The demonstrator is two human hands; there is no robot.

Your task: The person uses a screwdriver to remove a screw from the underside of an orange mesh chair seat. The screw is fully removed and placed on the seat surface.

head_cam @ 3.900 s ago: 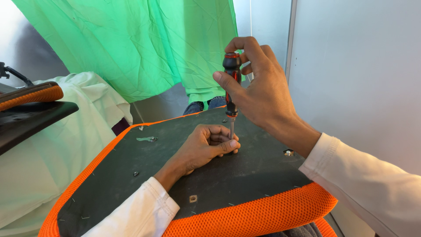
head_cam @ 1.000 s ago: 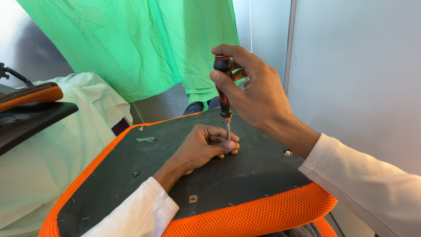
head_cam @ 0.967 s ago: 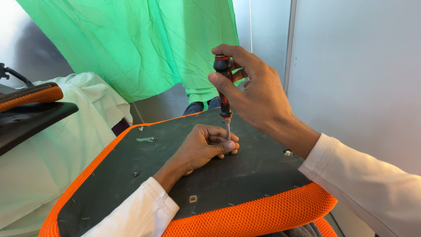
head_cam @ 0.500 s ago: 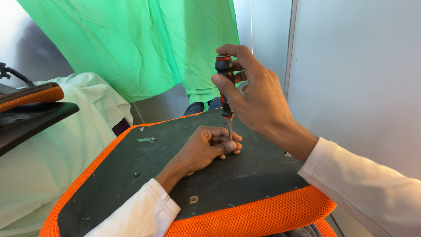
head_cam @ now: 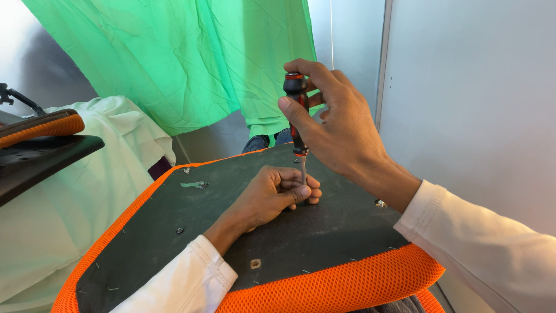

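Our right hand (head_cam: 339, 124) fingers pinch rigid, light screwdriver (head_cam: 297, 113) at grippy handle; left hand (head_cam: 269, 194) fingers curl around shaft tip mid seat underside (head_cam: 174, 214).

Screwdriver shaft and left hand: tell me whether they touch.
Touching. The head view shows the left hand curled on the seat underside, its fingertips pinched against the screwdriver shaft near its tip, with no visible gap.

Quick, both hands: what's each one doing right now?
Left hand: curled closed around the metal shaft tip; contents hidden.
Right hand: closed on the black-and-red-handled screwdriver.
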